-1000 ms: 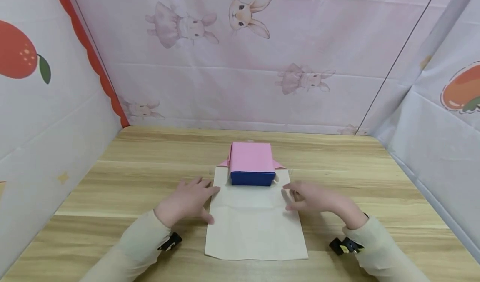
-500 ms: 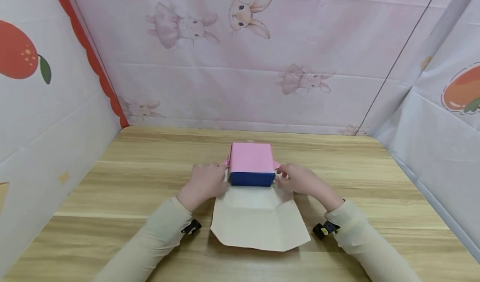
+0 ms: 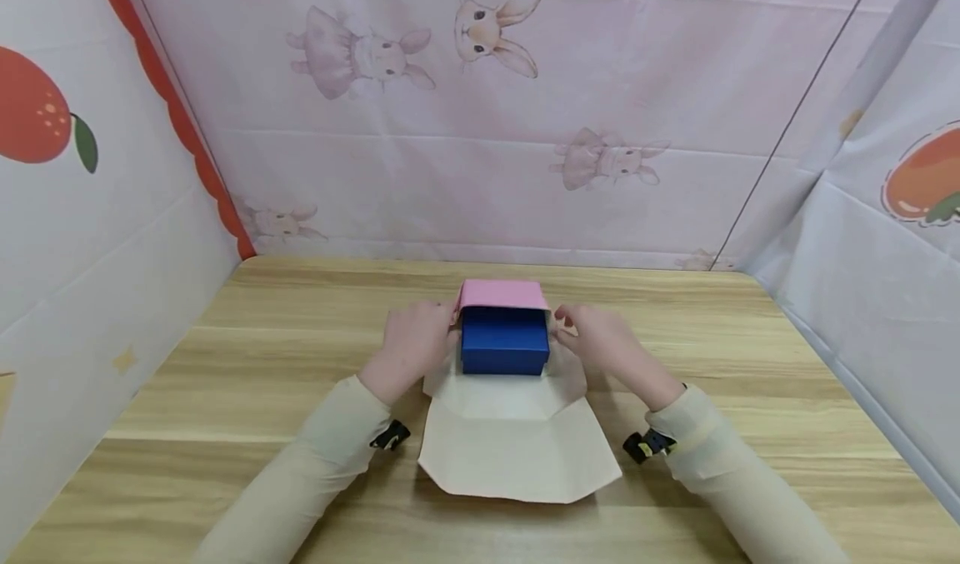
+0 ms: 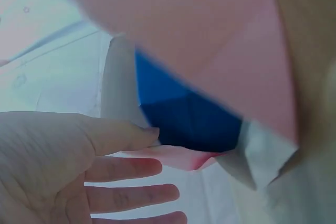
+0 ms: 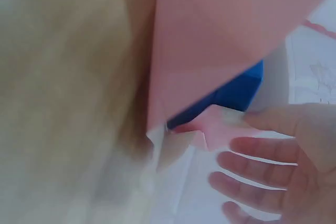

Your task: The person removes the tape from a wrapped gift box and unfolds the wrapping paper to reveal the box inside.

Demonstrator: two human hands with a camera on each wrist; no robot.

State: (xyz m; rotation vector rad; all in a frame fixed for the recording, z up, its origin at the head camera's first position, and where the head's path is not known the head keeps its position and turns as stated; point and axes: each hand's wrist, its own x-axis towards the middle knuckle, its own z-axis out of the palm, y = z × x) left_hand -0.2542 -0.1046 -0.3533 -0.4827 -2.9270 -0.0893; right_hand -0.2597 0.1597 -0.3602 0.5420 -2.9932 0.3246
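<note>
A blue box point(image 3: 504, 351) sits on wrapping paper point(image 3: 517, 456) that is pink outside and cream inside. The pink far part is raised off the box top and curves over its rear. My left hand point(image 3: 411, 347) is at the box's left side, pinching the paper's edge between thumb and index finger, its other fingers extended in the left wrist view. On the right side my right hand point(image 3: 607, 347) pinches a pink fold point(image 5: 212, 127) likewise. The near part of the paper, creased at both corners, tilts up off the table toward me.
The wooden table point(image 3: 195, 431) reaches back to a pink fabric wall point(image 3: 420, 181) printed with rabbits. White fabric walls with fruit prints stand at left and right. Black wrist devices point(image 3: 390, 435) sit below both sleeves.
Both hands moved inward and forward from the paper's sides to beside the box. The near paper lifted and creased. The pink part rose back off the box, baring its blue top.
</note>
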